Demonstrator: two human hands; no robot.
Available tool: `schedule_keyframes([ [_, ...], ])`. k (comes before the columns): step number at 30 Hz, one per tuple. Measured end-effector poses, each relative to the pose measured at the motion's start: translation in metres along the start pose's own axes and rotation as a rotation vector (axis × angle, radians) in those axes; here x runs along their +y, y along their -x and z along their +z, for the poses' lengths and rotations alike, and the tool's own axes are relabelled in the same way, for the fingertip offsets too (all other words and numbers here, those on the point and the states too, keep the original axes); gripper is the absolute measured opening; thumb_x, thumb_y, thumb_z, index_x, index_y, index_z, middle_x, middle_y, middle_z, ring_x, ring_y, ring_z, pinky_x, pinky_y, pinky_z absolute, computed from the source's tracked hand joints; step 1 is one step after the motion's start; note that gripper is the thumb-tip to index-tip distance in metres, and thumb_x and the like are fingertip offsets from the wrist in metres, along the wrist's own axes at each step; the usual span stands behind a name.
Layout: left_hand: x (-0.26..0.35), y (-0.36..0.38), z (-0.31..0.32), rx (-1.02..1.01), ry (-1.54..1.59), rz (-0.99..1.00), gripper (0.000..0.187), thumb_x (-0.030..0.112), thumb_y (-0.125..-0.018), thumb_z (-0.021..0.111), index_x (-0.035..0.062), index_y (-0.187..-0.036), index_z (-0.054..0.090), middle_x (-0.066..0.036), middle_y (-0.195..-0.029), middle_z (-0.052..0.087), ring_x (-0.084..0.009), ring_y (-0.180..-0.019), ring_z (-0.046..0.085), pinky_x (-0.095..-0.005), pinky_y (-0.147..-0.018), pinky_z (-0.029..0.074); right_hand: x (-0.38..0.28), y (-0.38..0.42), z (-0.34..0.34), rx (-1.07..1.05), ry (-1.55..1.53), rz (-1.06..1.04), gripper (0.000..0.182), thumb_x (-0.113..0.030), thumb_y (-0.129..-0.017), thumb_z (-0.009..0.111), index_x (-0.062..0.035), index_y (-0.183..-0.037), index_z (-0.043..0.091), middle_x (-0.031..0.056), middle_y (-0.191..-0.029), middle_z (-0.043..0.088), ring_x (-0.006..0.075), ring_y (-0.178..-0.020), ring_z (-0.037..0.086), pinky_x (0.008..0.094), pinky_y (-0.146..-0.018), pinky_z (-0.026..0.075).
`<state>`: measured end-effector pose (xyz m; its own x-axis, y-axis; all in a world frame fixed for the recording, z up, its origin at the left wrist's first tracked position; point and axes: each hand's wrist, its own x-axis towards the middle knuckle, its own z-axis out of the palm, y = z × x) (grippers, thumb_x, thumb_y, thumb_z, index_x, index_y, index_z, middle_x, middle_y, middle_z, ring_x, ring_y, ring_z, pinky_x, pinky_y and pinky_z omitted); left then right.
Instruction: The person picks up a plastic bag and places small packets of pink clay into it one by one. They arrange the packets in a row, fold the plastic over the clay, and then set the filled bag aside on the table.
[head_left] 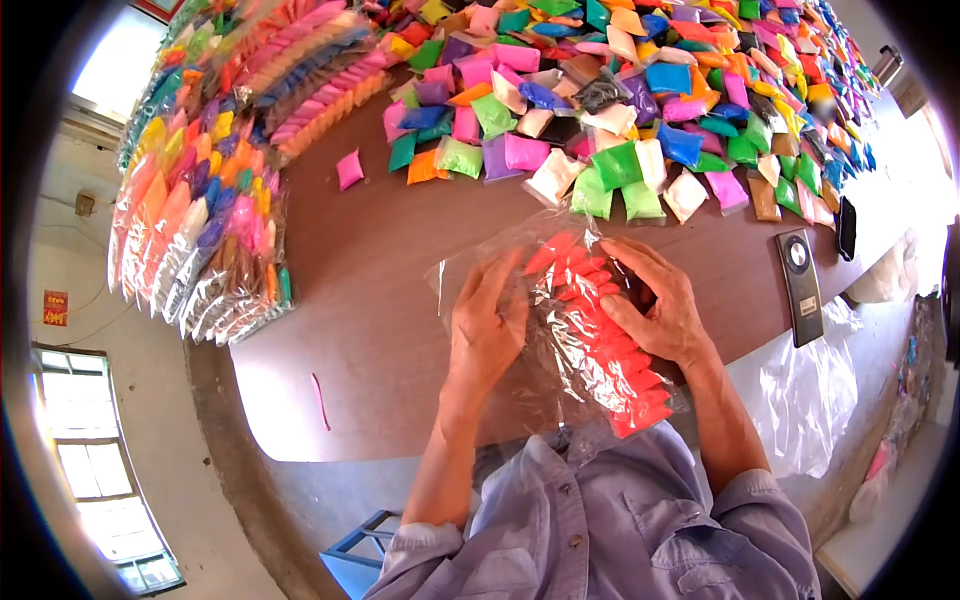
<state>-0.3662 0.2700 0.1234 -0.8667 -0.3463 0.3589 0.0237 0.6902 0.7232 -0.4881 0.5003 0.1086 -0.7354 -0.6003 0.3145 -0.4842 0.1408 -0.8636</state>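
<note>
A clear plastic bag (560,345) lies at the table's near edge, in front of my body, with a row of small red packets (610,345) stacked inside its right part. My left hand (487,318) is at the bag's left side, its fingers curled around the loose film, which partly covers them. On the right, my right hand (655,300) grips the bag around the upper red packets, thumb pressed on them and fingers reaching over the top edge. The bag's lower end overlaps my shirt.
A large pile of colourful packets (640,110) covers the far side. Filled bags of packets (200,220) are stacked at the left. One pink packet (349,169) and a pink strip (320,402) lie on the brown table (370,290). A phone (799,285) rests at the right edge, near clear plastic (805,400).
</note>
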Motion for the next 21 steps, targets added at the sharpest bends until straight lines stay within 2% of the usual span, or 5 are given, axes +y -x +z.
schedule_keyframes([
  [8,-0.019,0.001,0.018,0.039,0.092,0.018,0.044,-0.005,-0.092,0.075,0.0042,-0.135,0.074,-0.021,-0.124,0.078,-0.0408,-0.114,0.075,-0.0449,-0.090,0.061,0.001,0.000,0.000,-0.006,0.077,-0.011,0.070,-0.015,-0.087,0.085,-0.0043,-0.152,0.065,0.0244,-0.152,0.066,0.0401,-0.140,0.066,0.0446,-0.116,0.055],
  [10,-0.020,-0.005,0.026,0.018,0.030,0.125,0.037,-0.003,-0.099,0.068,0.0033,-0.135,0.075,-0.021,-0.128,0.078,-0.0374,-0.117,0.077,-0.0442,-0.103,0.059,0.003,0.000,-0.001,-0.024,0.063,-0.017,0.072,-0.016,-0.086,0.086,-0.0069,-0.154,0.065,0.0226,-0.155,0.065,0.0401,-0.142,0.065,0.0445,-0.117,0.054],
  [11,-0.017,-0.008,0.029,0.016,0.033,0.127,0.037,-0.003,-0.099,0.068,0.0033,-0.135,0.075,-0.021,-0.128,0.078,-0.0374,-0.117,0.077,-0.0442,-0.103,0.059,0.003,0.000,-0.001,-0.021,0.065,-0.016,0.072,-0.016,-0.086,0.086,-0.0069,-0.154,0.065,0.0226,-0.155,0.065,0.0401,-0.142,0.065,0.0445,-0.117,0.054],
  [13,-0.011,-0.015,0.031,-0.032,0.056,0.024,0.034,-0.005,-0.101,0.066,0.0011,-0.133,0.074,-0.026,-0.121,0.077,-0.0481,-0.113,0.074,-0.0493,-0.095,0.060,0.000,0.000,0.000,-0.005,0.026,-0.010,0.072,-0.015,-0.085,0.087,-0.0086,-0.153,0.066,0.0202,-0.158,0.063,0.0390,-0.144,0.063,0.0443,-0.117,0.054],
  [21,-0.014,-0.020,0.030,-0.010,0.055,0.073,0.032,-0.004,-0.102,0.065,-0.0021,-0.133,0.073,-0.027,-0.126,0.077,-0.0463,-0.114,0.075,-0.0481,-0.097,0.060,0.000,-0.001,0.001,-0.011,0.033,-0.007,0.072,-0.015,-0.084,0.088,-0.0084,-0.153,0.066,0.0176,-0.159,0.062,0.0377,-0.144,0.063,0.0443,-0.117,0.054],
])
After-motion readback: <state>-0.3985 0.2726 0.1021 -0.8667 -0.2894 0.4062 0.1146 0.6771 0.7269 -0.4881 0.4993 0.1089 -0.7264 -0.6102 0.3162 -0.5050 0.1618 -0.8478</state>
